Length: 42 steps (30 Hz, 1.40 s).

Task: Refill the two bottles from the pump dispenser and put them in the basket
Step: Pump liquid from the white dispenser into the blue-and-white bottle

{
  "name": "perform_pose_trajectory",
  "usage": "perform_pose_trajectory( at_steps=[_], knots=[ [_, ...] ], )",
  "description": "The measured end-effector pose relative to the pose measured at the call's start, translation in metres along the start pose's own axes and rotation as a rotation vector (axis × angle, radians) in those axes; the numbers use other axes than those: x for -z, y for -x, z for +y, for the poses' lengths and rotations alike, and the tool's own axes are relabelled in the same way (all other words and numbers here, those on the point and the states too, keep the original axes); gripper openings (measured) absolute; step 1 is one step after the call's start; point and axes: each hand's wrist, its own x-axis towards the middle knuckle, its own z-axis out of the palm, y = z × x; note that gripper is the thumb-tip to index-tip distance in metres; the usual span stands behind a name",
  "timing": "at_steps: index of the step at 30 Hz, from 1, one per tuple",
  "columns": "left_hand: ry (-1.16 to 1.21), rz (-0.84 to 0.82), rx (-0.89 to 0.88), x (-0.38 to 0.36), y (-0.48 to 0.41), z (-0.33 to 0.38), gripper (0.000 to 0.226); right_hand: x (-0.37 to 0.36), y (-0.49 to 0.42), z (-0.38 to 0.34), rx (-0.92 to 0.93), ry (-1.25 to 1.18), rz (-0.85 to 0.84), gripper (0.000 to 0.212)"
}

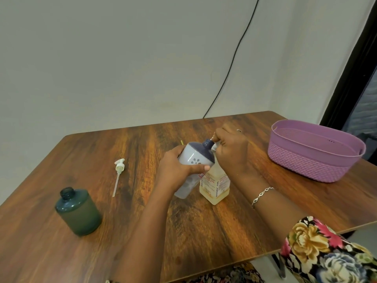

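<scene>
Both bare forearms reach forward, the hands meeting. The left hand (177, 167) wraps fingers and thumb round a tilted pale lavender plastic bottle with a dark blue shoulder (196, 158). The right hand (232, 154), fingers curled, grips the pump top of a clear square dispenser of yellowish liquid (216, 185). A silver chain bracelet (261, 196) circles the right wrist.

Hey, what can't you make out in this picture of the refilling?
Head view: nozzle of the pump dispenser, mostly covered by the right hand.
Head view: the dispenser's label text, too small, partly behind the left hand.
Head view: fill level in the pale bottle, opaque walls.
</scene>
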Motion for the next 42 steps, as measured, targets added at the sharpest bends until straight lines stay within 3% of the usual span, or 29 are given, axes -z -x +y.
perform_pose_trajectory(
  at_steps=[9, 15, 25, 31, 42],
  knots=[
    [-0.017, 0.0, -0.001, 0.004, 0.001, 0.009, 0.051, 0.01, -0.01, -0.003, -0.179, -0.136, -0.069, 0.019],
    [-0.033, -0.008, -0.014, 0.003, 0.001, 0.008, 0.049, 0.007, -0.002, -0.004, -0.061, -0.026, -0.048, 0.016],
    [-0.043, -0.01, -0.023, 0.005, 0.001, 0.011, 0.046, 0.009, -0.005, -0.002, -0.133, -0.107, -0.077, 0.019],
    [-0.024, -0.017, -0.013, 0.005, 0.001, 0.013, 0.051, 0.009, -0.008, -0.001, 0.013, -0.049, -0.084, 0.016],
    [-0.019, -0.011, -0.011, 0.006, 0.002, 0.012, 0.046, 0.011, 0.0, -0.005, -0.093, -0.204, -0.009, 0.033]
  ],
)
